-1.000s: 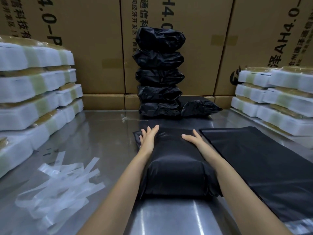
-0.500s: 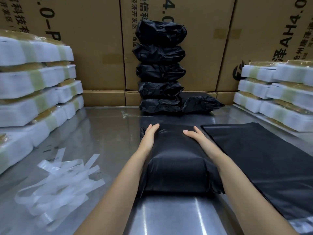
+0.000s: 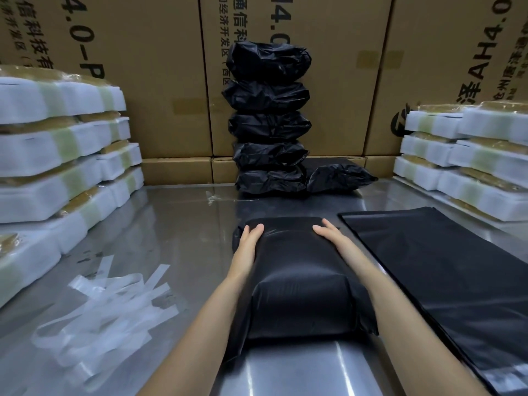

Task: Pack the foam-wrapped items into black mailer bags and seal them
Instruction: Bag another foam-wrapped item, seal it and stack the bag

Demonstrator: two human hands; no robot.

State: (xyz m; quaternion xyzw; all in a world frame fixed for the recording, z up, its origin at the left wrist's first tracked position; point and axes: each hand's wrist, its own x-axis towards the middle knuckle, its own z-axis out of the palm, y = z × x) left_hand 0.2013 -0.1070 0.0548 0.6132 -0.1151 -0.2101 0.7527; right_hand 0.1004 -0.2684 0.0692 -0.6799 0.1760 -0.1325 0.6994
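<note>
A filled black mailer bag (image 3: 297, 281) lies lengthwise on the steel table in front of me. My left hand (image 3: 248, 241) lies flat with straight fingers on its far left top. On the far right top my right hand (image 3: 333, 237) presses down the same way. The bag's far end is folded down under the fingertips. A pile of flat black mailer bags (image 3: 445, 281) lies just right of it. Foam-wrapped items are stacked at the left (image 3: 57, 155) and at the right (image 3: 468, 167).
Several packed black bags (image 3: 268, 121) stand in a pile against the cardboard boxes (image 3: 143, 81) at the back, with one more bag (image 3: 337, 177) beside it. Peeled white strips (image 3: 105, 304) lie loose on the steel table (image 3: 171, 224) at the left.
Both hands slid a little nearer along the bag top, fingers closing together. The far flap of the bag now lies flatter.
</note>
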